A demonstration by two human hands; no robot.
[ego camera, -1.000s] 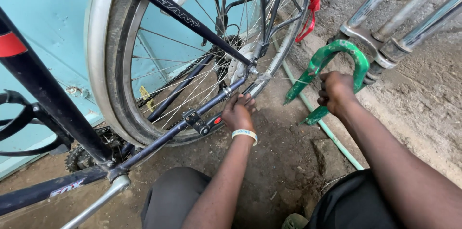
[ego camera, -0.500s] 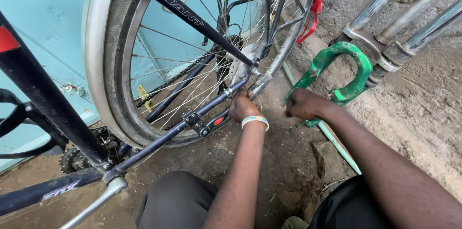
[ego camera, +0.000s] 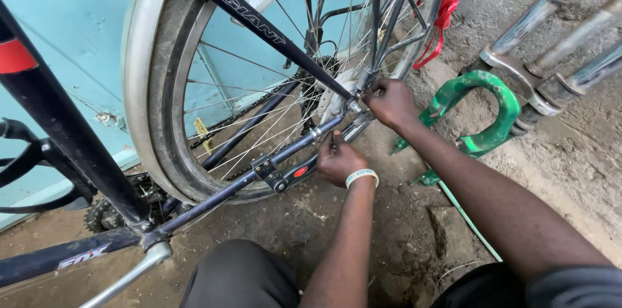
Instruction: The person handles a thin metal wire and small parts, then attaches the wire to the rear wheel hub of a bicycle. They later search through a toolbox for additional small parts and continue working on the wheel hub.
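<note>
Soft daylight, sharp focus, edges perhaps slightly warped.

Roadside bicycle repair spot: bare dirt ground (ego camera: 402, 230), turquoise wall (ego camera: 58, 36), spare fork legs (ego camera: 557, 55), bicycle wheel (ego camera: 194, 88) under repair.

Both hands (ego camera: 366, 133) at the rear wheel (ego camera: 272, 81) axle, green fork (ego camera: 483, 117) beside.

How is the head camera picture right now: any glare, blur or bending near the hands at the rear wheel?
Head view: soft, even daylight, no hard shadows or glare. Both the left hand and right hand look sharp at the rear wheel. Wide-lens bending curves the frame tubes near the left edge. The spokes stay crisp.
</note>
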